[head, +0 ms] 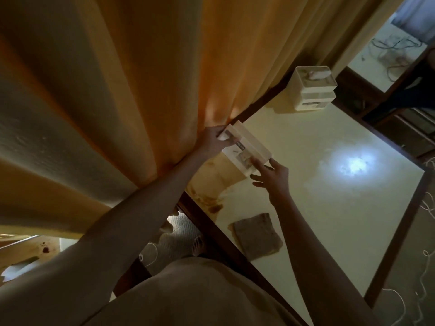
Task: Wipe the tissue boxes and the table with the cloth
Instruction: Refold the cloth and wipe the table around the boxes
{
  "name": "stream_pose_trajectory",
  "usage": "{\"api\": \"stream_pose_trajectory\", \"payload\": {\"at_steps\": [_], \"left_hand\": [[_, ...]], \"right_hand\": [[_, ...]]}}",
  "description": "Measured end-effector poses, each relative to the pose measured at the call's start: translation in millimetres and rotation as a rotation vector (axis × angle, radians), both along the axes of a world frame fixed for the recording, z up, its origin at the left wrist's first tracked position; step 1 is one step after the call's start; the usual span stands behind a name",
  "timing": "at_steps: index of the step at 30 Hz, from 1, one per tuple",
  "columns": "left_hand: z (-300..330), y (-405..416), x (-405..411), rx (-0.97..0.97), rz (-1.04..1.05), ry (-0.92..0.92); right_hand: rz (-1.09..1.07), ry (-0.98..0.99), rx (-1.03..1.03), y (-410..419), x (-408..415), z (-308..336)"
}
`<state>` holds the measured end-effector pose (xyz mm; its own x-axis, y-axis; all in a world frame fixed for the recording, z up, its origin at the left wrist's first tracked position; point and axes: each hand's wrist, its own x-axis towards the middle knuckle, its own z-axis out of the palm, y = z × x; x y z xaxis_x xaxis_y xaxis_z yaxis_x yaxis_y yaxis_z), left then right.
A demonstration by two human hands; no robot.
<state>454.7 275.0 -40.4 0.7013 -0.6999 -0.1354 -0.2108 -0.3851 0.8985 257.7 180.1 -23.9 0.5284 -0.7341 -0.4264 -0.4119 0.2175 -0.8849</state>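
Observation:
A cream tissue box [247,147] sits tilted near the table's left edge, by the curtain. My left hand [215,142] grips its far end, thumb and fingers curled round the corner. My right hand [273,175] is at its near end with straight fingers touching the box's side. A second white tissue box [310,90], with a tissue poking out of the top, stands at the table's far corner. A folded brown cloth [257,235] lies flat on the cream table [329,220] near me, held by neither hand.
An orange curtain [117,90] hangs along the table's left side. Brown stains [211,201] mark the tabletop near the left edge. A bright light spot [350,168] reflects off the middle. White cords [428,208] lie on the floor at right.

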Motion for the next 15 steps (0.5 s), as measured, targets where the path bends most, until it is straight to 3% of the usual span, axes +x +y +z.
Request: {"api": "stream_pose_trajectory", "payload": {"at_steps": [15], "left_hand": [[12,-62,7,0.14,-0.039,-0.042]], "right_hand": [[-0.095,0.048,0.142,-49,9,-1]]}}
